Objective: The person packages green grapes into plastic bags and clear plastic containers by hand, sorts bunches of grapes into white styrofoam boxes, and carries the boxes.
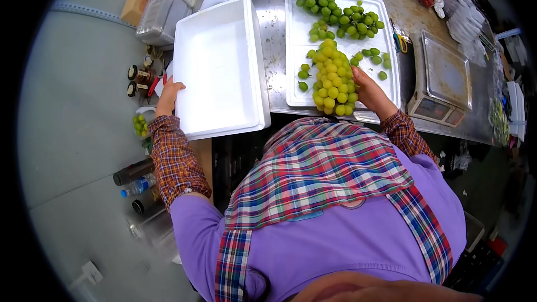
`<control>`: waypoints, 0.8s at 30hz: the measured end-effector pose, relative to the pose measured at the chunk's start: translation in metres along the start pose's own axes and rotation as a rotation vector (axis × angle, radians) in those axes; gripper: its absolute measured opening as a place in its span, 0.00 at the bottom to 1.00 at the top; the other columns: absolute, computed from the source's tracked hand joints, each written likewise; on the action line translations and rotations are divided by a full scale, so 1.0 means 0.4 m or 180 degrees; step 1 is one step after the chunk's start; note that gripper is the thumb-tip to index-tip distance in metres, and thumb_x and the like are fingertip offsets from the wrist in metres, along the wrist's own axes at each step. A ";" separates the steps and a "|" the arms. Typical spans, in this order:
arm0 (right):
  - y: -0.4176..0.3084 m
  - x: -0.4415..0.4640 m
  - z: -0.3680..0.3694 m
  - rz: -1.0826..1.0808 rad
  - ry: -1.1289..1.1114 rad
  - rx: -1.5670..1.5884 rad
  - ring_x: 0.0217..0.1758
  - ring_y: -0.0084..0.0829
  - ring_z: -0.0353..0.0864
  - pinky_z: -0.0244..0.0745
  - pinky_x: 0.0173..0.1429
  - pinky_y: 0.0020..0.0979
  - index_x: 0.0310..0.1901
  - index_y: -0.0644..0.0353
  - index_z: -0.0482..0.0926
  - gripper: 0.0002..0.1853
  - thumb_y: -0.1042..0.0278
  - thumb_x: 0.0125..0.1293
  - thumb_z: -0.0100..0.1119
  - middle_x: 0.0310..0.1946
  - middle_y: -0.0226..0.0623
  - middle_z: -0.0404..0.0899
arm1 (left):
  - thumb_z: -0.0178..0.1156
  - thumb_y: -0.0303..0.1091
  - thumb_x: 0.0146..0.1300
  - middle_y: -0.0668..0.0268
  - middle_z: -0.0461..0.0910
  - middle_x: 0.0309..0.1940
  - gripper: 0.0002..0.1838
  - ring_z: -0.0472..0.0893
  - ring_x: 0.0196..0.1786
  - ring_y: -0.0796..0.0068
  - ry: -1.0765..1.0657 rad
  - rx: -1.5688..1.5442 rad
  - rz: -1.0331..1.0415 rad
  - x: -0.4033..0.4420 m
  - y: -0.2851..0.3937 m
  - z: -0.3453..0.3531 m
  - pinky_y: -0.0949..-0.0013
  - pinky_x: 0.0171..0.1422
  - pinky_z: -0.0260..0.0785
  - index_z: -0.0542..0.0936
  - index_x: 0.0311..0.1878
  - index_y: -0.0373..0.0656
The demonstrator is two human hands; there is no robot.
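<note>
My left hand (169, 96) is closed on the left side of a white foam box (259, 78), which has nothing in it. In my right hand (370, 90) is a bunch of yellow-green grapes (333, 77), its fingers mostly hidden behind the fruit. The bunch is over the near part of a white tray (295, 86). Further back on the tray lies a greener bunch of grapes (358, 21). Several loose green grapes (376, 60) are scattered on both sides of the held bunch.
Right of the tray are scissors (400, 42) and a weighing scale (447, 72) with a metal pan. Plastic bags (467, 25) lie beyond. On the left stand clear plastic containers (162, 18), jars (138, 72) and a water bottle (138, 185).
</note>
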State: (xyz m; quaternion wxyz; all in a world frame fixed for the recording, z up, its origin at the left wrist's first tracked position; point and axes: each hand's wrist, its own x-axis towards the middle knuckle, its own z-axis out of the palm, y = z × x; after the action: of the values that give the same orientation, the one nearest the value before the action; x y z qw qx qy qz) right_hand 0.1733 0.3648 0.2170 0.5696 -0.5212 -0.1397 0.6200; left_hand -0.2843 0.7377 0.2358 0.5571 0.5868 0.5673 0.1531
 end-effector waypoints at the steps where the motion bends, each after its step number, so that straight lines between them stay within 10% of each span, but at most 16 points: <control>1: 0.001 0.006 -0.002 -0.0037 -0.0062 -0.0006 0.63 0.41 0.64 0.65 0.61 0.42 0.69 0.56 0.49 0.39 0.44 0.65 0.51 0.66 0.38 0.56 | 0.55 0.27 0.49 0.53 0.74 0.50 0.32 0.74 0.49 0.61 -0.0007 -0.0001 0.0012 0.004 0.010 0.007 0.66 0.53 0.67 0.65 0.62 0.33; 4: 0.017 0.021 -0.015 -0.0076 -0.0038 -0.0014 0.65 0.41 0.61 0.63 0.63 0.41 0.70 0.57 0.48 0.40 0.44 0.65 0.51 0.67 0.39 0.55 | 0.58 0.33 0.53 0.51 0.73 0.52 0.31 0.74 0.51 0.60 0.0280 0.0215 0.0468 0.000 0.039 0.033 0.65 0.56 0.66 0.66 0.61 0.31; 8: 0.034 0.030 -0.018 -0.0273 -0.0016 0.0063 0.67 0.41 0.58 0.61 0.65 0.39 0.70 0.59 0.47 0.41 0.44 0.65 0.50 0.68 0.41 0.53 | 0.56 0.36 0.61 0.52 0.71 0.54 0.26 0.72 0.56 0.62 0.2292 0.2447 0.1809 -0.072 0.148 0.117 0.63 0.61 0.65 0.67 0.60 0.32; 11: 0.046 0.040 -0.019 -0.0379 0.0006 0.0075 0.68 0.40 0.57 0.60 0.66 0.38 0.70 0.59 0.46 0.41 0.44 0.65 0.51 0.68 0.43 0.53 | 0.53 0.30 0.63 0.54 0.71 0.54 0.22 0.72 0.56 0.66 0.0294 -0.0148 0.2038 -0.201 0.253 0.371 0.66 0.57 0.69 0.67 0.60 0.34; 14: 0.039 0.031 0.000 -0.0258 0.0270 0.0120 0.66 0.36 0.61 0.60 0.66 0.35 0.69 0.61 0.50 0.34 0.50 0.70 0.45 0.66 0.42 0.57 | 0.56 0.40 0.64 0.58 0.69 0.56 0.32 0.72 0.56 0.64 -0.1646 -0.0619 0.0473 -0.290 0.287 0.596 0.65 0.57 0.69 0.57 0.66 0.38; 24: 0.038 0.023 0.049 -0.0558 0.0311 0.0181 0.67 0.31 0.60 0.56 0.69 0.30 0.69 0.60 0.52 0.27 0.54 0.74 0.34 0.66 0.41 0.58 | 0.54 0.55 0.61 0.48 0.60 0.62 0.39 0.65 0.62 0.52 -0.2104 -0.0656 -0.0715 -0.227 0.234 0.861 0.53 0.58 0.66 0.56 0.65 0.34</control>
State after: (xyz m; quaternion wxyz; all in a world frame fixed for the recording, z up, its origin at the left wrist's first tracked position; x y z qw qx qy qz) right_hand 0.1506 0.3763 0.2089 0.6423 -0.5202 -0.1393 0.5453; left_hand 0.0133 0.5209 0.2398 0.7800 0.4794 0.3990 -0.0506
